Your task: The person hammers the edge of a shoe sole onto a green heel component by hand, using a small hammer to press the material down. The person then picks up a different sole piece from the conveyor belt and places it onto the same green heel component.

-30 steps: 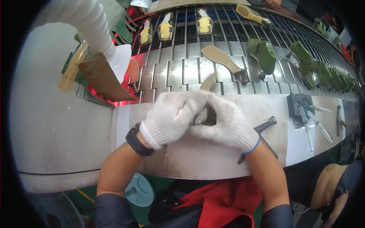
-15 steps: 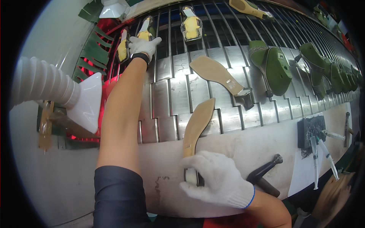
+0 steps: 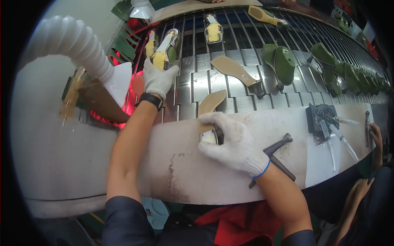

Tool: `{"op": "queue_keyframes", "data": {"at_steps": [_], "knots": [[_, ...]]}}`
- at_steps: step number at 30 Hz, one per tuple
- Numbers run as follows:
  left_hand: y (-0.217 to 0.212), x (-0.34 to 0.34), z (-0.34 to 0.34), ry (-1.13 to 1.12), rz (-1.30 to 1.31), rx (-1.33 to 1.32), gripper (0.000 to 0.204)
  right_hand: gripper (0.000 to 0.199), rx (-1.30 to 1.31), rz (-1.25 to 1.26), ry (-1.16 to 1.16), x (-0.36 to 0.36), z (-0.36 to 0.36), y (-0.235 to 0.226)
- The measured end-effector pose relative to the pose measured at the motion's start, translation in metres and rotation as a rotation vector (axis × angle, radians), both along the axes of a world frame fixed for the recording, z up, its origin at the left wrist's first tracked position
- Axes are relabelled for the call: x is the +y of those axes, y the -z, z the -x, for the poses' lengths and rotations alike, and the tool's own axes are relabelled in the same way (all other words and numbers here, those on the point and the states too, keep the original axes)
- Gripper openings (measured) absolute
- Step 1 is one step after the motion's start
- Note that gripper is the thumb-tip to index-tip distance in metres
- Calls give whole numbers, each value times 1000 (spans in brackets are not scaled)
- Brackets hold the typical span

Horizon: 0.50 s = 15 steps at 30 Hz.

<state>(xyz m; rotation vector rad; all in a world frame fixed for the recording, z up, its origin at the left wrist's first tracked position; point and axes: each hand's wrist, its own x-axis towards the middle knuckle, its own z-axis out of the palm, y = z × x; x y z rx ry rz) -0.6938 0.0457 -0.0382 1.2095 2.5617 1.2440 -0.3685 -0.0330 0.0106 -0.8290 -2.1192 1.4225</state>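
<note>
My left hand, in a white knit glove, grips the near end of a shoe last with a yellow-covered underside on the roller conveyor. Another yellow-bottomed last stands just left of it. My right hand, also gloved, has its thumb and fingers closed round the heel end of a tan shoe sole at the bench's far edge. A whitish patch shows at that heel between thumb and fingers. A second tan sole lies on the metal plates beyond.
A dark hammer lies beside my right wrist. Syringes rest by a black block. Green lasts line the conveyor's right side. A white hose nozzle stands at left. Another person's hand touches a tool at far right.
My left hand has taken hold of the yellow-bottomed last and drawn it nearer. My right hand still holds the tan sole. The view has shifted; another person's hand now reaches the tool at far right.
</note>
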Motion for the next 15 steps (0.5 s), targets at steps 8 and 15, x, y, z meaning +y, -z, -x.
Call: {"op": "queue_keyframes", "data": {"at_steps": [8,15], "knots": [[-10,-284,-73,159,-102,347,115,68,62,-278,80,-44,-45,8],[20,-360,-82,190,-162,369,115,63,-184,-846,144,-75,-61,-21]]}}
